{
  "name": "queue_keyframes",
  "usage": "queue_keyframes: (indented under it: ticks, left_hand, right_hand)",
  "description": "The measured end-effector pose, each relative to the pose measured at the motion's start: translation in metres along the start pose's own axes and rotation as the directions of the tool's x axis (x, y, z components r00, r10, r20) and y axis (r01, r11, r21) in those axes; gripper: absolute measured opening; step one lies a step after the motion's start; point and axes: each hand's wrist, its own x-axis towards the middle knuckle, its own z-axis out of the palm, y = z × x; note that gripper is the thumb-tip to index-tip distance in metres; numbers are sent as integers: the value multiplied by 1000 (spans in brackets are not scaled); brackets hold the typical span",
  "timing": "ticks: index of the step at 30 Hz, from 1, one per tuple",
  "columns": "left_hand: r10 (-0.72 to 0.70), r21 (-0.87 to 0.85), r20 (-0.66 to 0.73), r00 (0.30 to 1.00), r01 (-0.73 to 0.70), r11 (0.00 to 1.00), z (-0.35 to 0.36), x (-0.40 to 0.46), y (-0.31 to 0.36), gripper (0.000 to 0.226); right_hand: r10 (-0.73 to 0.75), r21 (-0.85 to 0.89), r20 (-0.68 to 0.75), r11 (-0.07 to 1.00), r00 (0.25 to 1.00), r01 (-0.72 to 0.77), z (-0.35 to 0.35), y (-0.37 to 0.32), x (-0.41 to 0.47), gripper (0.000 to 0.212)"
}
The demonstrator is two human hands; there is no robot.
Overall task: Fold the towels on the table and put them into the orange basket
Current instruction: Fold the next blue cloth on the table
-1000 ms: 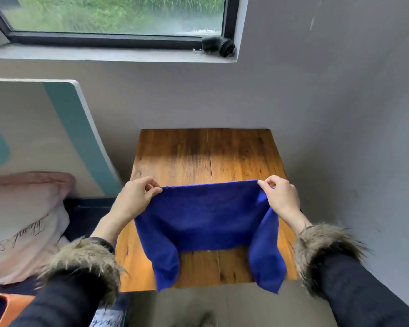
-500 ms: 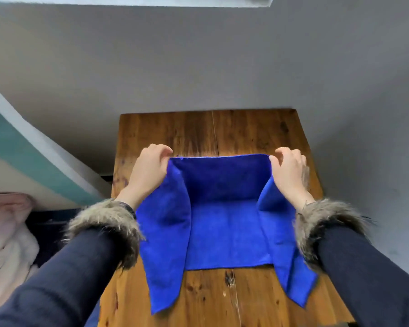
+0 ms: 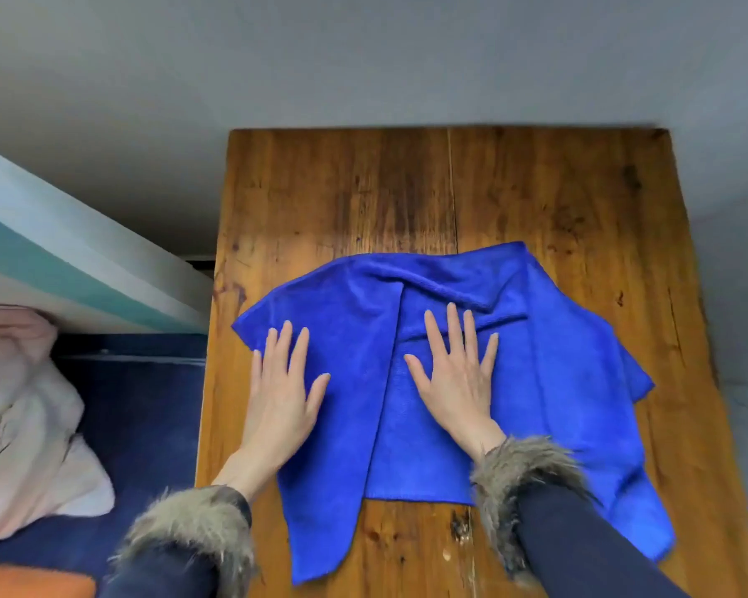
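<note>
While the blue microfiber towel lies spread and rumpled across the middle of the wooden tabletop, both hands rest flat on it with straight, spread fingers, gripping nothing. The left hand presses on the towel's left flap, its outer edge near the cloth's left border, above the bare wood. The right hand lies palm down on the middle panel, just right of a fold line that runs from the far edge toward the person. The side flaps hang lower than the middle panel at the near edge, and creases bunch along the far edge beyond the right fingertips. Both wrists wear shaggy fur cuffs over dark sleeves. An orange corner, seemingly the orange basket, peeks in at the lower left, well apart from the towel. Left of the tabletop lie a pale pink pillow on dark blue bedding and a white and teal panel against the grey wall.
</note>
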Motion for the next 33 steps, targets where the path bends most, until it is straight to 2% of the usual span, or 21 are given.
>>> queue_keyframes:
  ticks: [3, 10, 12, 14, 17, 20, 24, 28, 30, 33]
  left_hand:
    - [54, 166, 104, 993, -70, 984, 11, 4, -15, 88]
    - [135, 420, 228, 964, -222, 880, -41, 59, -82, 98]
    - [161, 407, 207, 965, -234, 883, -44, 62, -75, 90]
    - [218, 320, 81, 973, -233, 918, -35, 50, -58, 73]
    - [182, 180, 7, 983, -180, 967, -3, 20, -34, 63]
    - [141, 220, 3, 990, -138, 966, 18, 13, -32, 60]
    - [182, 229, -29, 983, -171, 958, 8, 38, -37, 61]
    - [216, 201, -194, 957, -177, 963, -11, 68, -40, 51]
    - [211, 225, -186, 960, -167, 960, -17, 83, -43, 52]
    - [152, 246, -71, 986, -130, 961, -19, 99, -48, 61]
  right_hand:
    - [-32, -67, -60, 997, 998, 28, 16, 11, -4, 62]
    - [-90, -92, -125, 993, 988, 78, 22, 19, -5, 60]
    - [-91, -97, -122, 992, 988, 80, 21, 19, -5, 60]
    - [-89, -96, -124, 992, 988, 78, 21, 19, -5, 60]
    - [-86, -77, -140, 994, 986, 76, 21, 18, -5, 61]
    - [-125, -67, -179, 991, 976, 114, 16, 8, -9, 62]
    - [-272, -97, -184, 961, 944, 258, 20, -15, -21, 64]
    - [-327, -114, -152, 943, 933, 312, 27, -34, -26, 64]
    - [-383, -124, -137, 921, 913, 368, 28, -42, -27, 63]
    - [-512, -180, -77, 851, 856, 493, 31, -50, -31, 62]
